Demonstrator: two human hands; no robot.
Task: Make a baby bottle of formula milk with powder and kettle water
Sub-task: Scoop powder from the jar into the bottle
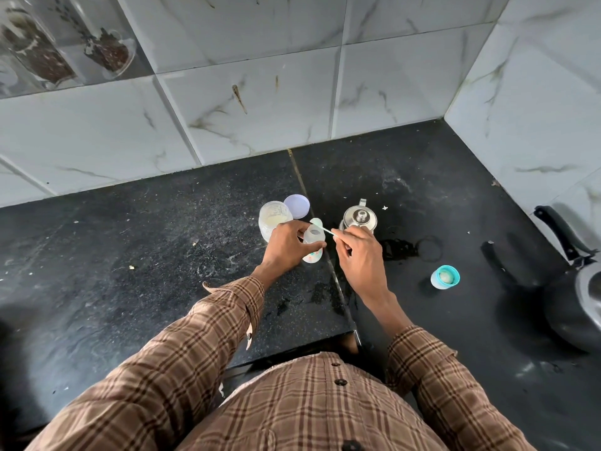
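- The baby bottle (313,244) is clear plastic with a small coloured print low on its side; it stands open-topped on the black counter (130,255), near the middle, just left of the seam between the two slabs.
- The left hand (286,244) wraps round the bottle from the left, fingers curled close on its upper part, thumb on the near side.
- The right hand (361,252) pinches the handle of a pale scoop (320,224), fingers closed tight on it; the scoop's bowl sits over the far rim of the bottle mouth. Whether powder is in it, I cannot tell.
- Just left of the bottle and a little farther stands an open clear jar (274,219) with pale powder inside, touching or nearly touching the left hand.
- Its round lilac lid (296,206) lies flat just beyond the jar, to the right.
- A small steel kettle (359,219) with a knobbed lid stands right of the bottle, partly hidden by the right hand's knuckles.
- A wet patch (398,249) and a ring mark darken the counter right of the kettle.
- Nearer and farther right, well apart from the hands, the teal bottle cap (445,277) with its teat stands on its own.
- At the right edge a dark pan (579,288) with a black handle is cut off by the frame.
- Marbled white tiles (260,109) back the counter.
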